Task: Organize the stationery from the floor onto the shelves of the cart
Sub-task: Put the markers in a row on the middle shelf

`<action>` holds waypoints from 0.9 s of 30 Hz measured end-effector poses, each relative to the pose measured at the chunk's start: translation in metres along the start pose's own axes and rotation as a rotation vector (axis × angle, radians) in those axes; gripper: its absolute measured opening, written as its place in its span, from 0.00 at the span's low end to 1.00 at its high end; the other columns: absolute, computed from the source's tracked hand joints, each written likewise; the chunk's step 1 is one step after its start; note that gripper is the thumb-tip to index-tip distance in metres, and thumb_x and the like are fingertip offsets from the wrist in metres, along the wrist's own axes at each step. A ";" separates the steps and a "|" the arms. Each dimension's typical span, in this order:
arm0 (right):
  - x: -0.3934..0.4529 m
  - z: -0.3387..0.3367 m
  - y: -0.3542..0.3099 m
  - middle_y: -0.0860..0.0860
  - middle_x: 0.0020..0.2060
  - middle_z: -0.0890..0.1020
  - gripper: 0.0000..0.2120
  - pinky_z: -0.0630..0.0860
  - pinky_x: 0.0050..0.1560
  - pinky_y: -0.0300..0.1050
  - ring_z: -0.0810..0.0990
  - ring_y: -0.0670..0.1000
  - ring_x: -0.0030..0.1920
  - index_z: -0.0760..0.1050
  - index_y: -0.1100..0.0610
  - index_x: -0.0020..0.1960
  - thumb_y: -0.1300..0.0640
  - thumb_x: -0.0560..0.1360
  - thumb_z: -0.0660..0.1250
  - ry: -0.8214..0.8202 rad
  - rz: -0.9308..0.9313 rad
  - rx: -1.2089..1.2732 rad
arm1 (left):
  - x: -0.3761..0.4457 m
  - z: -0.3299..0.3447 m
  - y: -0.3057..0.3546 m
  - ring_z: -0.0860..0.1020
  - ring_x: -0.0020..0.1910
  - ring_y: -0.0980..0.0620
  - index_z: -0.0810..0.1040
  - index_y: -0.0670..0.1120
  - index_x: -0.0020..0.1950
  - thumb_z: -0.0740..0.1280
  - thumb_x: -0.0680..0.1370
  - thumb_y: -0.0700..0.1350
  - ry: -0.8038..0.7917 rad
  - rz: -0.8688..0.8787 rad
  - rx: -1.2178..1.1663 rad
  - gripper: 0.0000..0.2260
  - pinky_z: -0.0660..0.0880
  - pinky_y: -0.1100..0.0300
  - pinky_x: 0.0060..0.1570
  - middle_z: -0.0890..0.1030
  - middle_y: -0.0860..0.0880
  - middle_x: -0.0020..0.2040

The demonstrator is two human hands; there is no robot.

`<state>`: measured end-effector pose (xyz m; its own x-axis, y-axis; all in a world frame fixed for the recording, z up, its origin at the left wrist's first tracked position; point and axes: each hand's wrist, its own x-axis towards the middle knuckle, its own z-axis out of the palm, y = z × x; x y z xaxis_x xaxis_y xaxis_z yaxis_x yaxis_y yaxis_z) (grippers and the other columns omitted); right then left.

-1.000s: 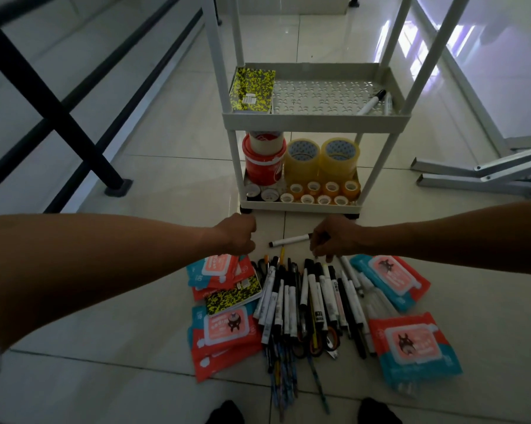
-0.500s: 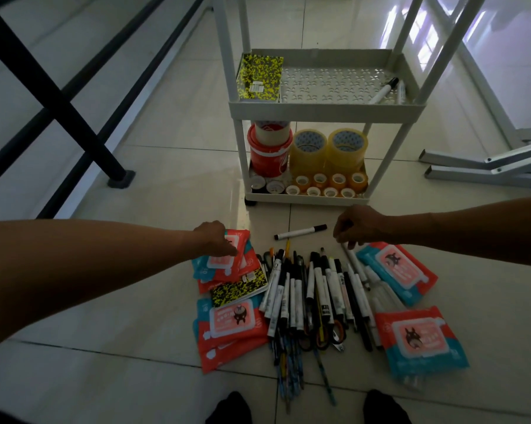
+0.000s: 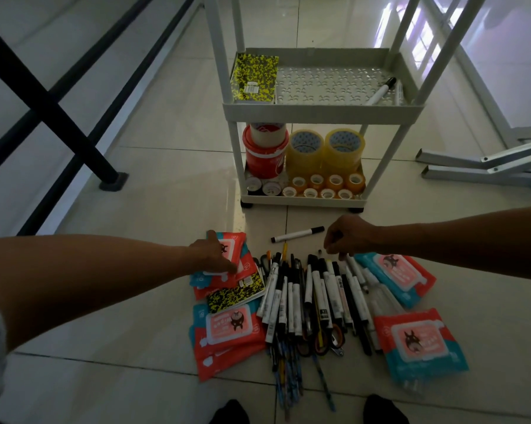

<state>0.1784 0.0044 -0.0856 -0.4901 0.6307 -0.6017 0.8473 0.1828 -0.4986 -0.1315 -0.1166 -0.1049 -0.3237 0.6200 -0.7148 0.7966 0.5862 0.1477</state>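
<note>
Your left hand (image 3: 212,254) rested on the top wipes pack (image 3: 232,250), thumb and fingers spread flat across it. Your right hand (image 3: 348,237) hovered over the far ends of the markers (image 3: 316,289), fingers curled downward; whether they pinched anything, you couldn't tell. 1 marker (image 3: 297,234) lay alone on the floor tiles (image 3: 135,301) just beside that hand. Beyond stood the cart (image 3: 322,110), with a notebook (image 3: 253,78) on its shelf and tape rolls (image 3: 325,151) below.
</note>
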 end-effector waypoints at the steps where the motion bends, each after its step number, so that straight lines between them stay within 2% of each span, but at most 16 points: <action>1: 0.001 0.000 0.001 0.54 0.44 0.84 0.04 0.75 0.31 0.31 0.83 0.42 0.33 0.79 0.60 0.51 0.61 0.77 0.70 -0.002 0.000 0.001 | 0.000 0.001 0.000 0.74 0.66 0.41 0.39 0.43 0.80 0.77 0.71 0.57 0.003 -0.002 -0.001 0.54 0.76 0.46 0.63 0.71 0.40 0.69; 12: 0.003 -0.002 0.008 0.54 0.46 0.84 0.06 0.75 0.31 0.31 0.84 0.43 0.36 0.79 0.58 0.53 0.59 0.77 0.71 -0.092 0.027 -0.013 | -0.016 0.014 0.012 0.76 0.65 0.42 0.41 0.42 0.79 0.75 0.72 0.59 -0.053 0.021 -0.035 0.53 0.76 0.47 0.63 0.72 0.41 0.69; 16: 0.000 -0.002 0.007 0.57 0.49 0.85 0.10 0.77 0.34 0.33 0.84 0.45 0.37 0.78 0.61 0.56 0.59 0.76 0.71 -0.134 0.031 -0.020 | -0.027 0.022 0.016 0.76 0.65 0.42 0.43 0.43 0.79 0.74 0.74 0.58 -0.043 0.051 -0.042 0.49 0.76 0.48 0.63 0.71 0.40 0.70; 19: -0.001 0.004 0.009 0.58 0.48 0.85 0.13 0.79 0.34 0.36 0.84 0.47 0.37 0.77 0.63 0.58 0.60 0.75 0.73 -0.157 0.069 0.030 | -0.035 0.035 0.021 0.72 0.68 0.39 0.47 0.44 0.80 0.71 0.76 0.60 0.079 0.084 0.065 0.46 0.74 0.46 0.65 0.66 0.37 0.72; 21: -0.001 0.012 0.008 0.58 0.46 0.85 0.14 0.80 0.34 0.37 0.85 0.48 0.36 0.78 0.64 0.57 0.60 0.74 0.74 -0.179 0.119 0.061 | -0.039 0.047 0.026 0.70 0.68 0.38 0.53 0.44 0.79 0.69 0.76 0.61 0.197 0.132 0.116 0.40 0.72 0.44 0.66 0.65 0.37 0.71; 25: -0.002 0.034 0.007 0.62 0.45 0.86 0.17 0.83 0.37 0.43 0.86 0.54 0.39 0.80 0.68 0.54 0.56 0.73 0.76 -0.267 0.200 0.168 | -0.051 0.076 0.037 0.71 0.61 0.40 0.68 0.41 0.69 0.64 0.79 0.54 0.487 0.344 0.076 0.24 0.71 0.48 0.60 0.71 0.38 0.64; 27: -0.001 0.044 0.009 0.61 0.41 0.86 0.19 0.83 0.34 0.44 0.86 0.56 0.37 0.80 0.68 0.51 0.54 0.71 0.78 -0.281 0.213 0.216 | -0.058 0.089 0.040 0.72 0.59 0.41 0.73 0.42 0.64 0.62 0.80 0.54 0.513 0.425 0.070 0.19 0.70 0.48 0.60 0.74 0.40 0.59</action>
<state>0.1778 -0.0280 -0.1172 -0.3704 0.4011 -0.8378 0.8881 -0.1114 -0.4460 -0.0355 -0.1754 -0.1187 -0.1625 0.9690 -0.1863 0.9339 0.2120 0.2878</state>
